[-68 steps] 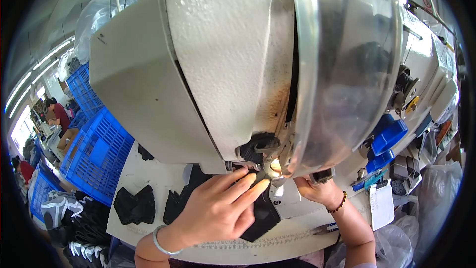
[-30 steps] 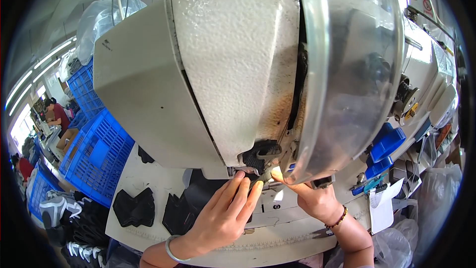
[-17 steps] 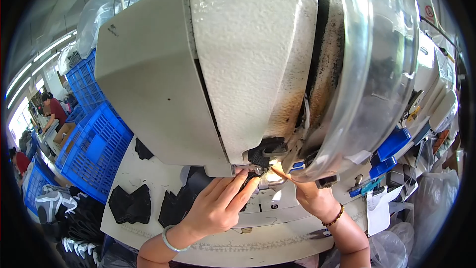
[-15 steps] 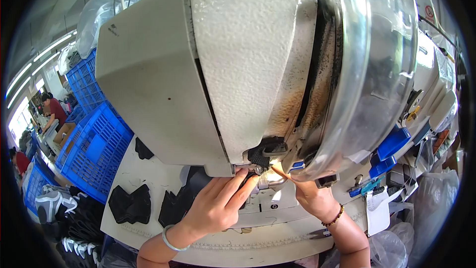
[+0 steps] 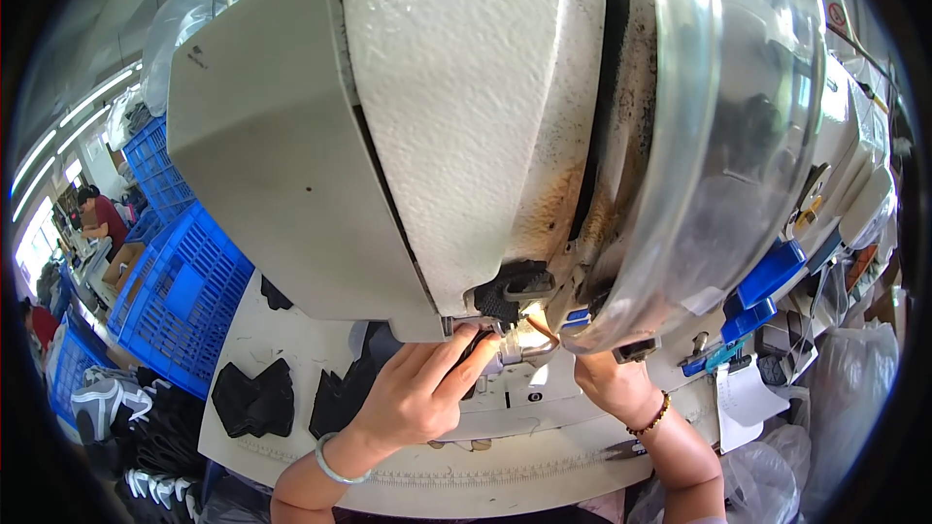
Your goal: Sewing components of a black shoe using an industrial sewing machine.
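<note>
The big white sewing machine (image 5: 456, 116) fills the middle of the view, with its lit needle area (image 5: 529, 335) low at the front. My left hand (image 5: 413, 398), a pale bangle at its wrist, is closed at the left of this area. Its fingertips pinch a small black piece (image 5: 476, 344), mostly hidden by the fingers. Right of the needle area is my right hand (image 5: 616, 390), with a beaded bracelet. Its fingers go up behind the clear plastic cover (image 5: 709, 184), and their hold is hidden. Black cut fabric pieces (image 5: 254, 398) lie left of my left hand.
Blue plastic crates (image 5: 180, 291) stand at the left, above a pile of black and grey goods (image 5: 126, 408). On the right are blue trays (image 5: 767, 277), a white paper pad (image 5: 743, 398) and clear plastic bags (image 5: 854, 398). A person (image 5: 102, 218) sits in the left background.
My right hand's fingers have drawn back from the needle area, rightward behind the cover. My left hand has shifted slightly left and still pinches the black piece. The whole view has shifted a little.
</note>
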### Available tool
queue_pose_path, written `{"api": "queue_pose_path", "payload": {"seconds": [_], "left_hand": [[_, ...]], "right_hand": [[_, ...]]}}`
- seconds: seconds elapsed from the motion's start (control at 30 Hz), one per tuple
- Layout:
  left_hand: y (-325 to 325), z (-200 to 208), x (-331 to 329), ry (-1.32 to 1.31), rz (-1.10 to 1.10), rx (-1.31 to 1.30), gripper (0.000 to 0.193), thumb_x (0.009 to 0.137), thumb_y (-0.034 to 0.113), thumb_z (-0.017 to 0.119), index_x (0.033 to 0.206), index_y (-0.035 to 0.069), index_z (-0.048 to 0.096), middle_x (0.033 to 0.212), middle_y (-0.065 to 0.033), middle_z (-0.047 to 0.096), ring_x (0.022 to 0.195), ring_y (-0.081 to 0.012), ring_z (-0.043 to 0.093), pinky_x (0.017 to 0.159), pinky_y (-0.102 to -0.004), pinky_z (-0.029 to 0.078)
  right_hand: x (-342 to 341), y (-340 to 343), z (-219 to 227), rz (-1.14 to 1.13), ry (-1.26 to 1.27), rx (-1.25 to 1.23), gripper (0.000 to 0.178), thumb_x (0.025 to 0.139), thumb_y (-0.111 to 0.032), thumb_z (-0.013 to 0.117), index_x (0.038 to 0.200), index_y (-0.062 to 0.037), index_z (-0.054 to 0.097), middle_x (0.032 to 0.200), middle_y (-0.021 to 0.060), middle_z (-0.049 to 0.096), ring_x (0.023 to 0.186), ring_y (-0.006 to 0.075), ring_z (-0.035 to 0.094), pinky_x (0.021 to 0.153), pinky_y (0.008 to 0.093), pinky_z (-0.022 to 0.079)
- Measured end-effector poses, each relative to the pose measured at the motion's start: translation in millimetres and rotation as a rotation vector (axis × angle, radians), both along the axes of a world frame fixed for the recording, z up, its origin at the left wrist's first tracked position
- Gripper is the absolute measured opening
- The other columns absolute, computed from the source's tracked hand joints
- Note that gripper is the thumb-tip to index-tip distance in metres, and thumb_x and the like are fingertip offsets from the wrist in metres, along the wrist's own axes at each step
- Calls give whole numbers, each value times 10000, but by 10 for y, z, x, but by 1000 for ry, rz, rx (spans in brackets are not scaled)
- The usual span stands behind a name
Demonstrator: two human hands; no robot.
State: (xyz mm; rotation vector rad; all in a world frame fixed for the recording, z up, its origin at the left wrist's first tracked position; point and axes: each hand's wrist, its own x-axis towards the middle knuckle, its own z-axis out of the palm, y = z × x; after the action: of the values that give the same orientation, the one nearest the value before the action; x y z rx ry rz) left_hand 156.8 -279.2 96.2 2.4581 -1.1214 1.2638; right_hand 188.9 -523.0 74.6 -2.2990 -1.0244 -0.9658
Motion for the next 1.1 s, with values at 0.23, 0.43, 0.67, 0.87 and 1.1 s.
{"api": "queue_pose_path", "payload": {"seconds": [0.23, 0.43, 0.67, 0.87, 1.1], "left_hand": [[9, 7, -1, 10, -74, -49, 479, 677, -61, 547, 1139, -33, 669, 1140, -178, 617, 978, -289, 656, 850, -386, 544], [184, -129, 164, 274, -210, -361, 258, 811, -47, 579, 1048, 4, 668, 1049, -182, 680, 964, -299, 679, 824, -374, 551], [326, -531, 899, 714, 6, -651, 340, 813, -54, 560, 1154, -46, 571, 1120, -212, 614, 1075, -301, 610, 914, -367, 490], [894, -1007, 1196, 728, 325, -462, 399, 866, 166, 633, 1200, -43, 565, 1221, -254, 548, 1212, -394, 490, 1009, -407, 439], [2380, -1521, 1719, 541, 949, -278, 718, 823, 461, 688, 1372, 55, 468, 1330, -301, 446, 1278, -450, 427, 991, -518, 439]], "right_hand": [[-82, 68, 163, 10, -32, 3, 491, 695, 52, 615, 1143, -128, 702, 985, 71, 663, 910, 258, 633, 845, 408, 473], [-65, -327, 390, -204, 8, 284, 200, 783, 74, 570, 942, 1, 668, 829, 109, 658, 683, 233, 594, 600, 363, 441], [208, -470, 283, -185, -57, 9, 421, 651, -100, 804, 1036, -41, 643, 1097, 147, 587, 1052, 401, 511, 899, 461, 439], [-123, 2, 186, 116, -397, -237, 625, 668, -31, 665, 1219, -323, 686, 1242, -75, 577, 898, 124, 531, 781, 264, 470], [-297, 47, 366, -54, -272, -194, 550, 651, -126, 651, 1169, -301, 715, 1087, -89, 657, 623, 127, 494, 521, 247, 445]]}}
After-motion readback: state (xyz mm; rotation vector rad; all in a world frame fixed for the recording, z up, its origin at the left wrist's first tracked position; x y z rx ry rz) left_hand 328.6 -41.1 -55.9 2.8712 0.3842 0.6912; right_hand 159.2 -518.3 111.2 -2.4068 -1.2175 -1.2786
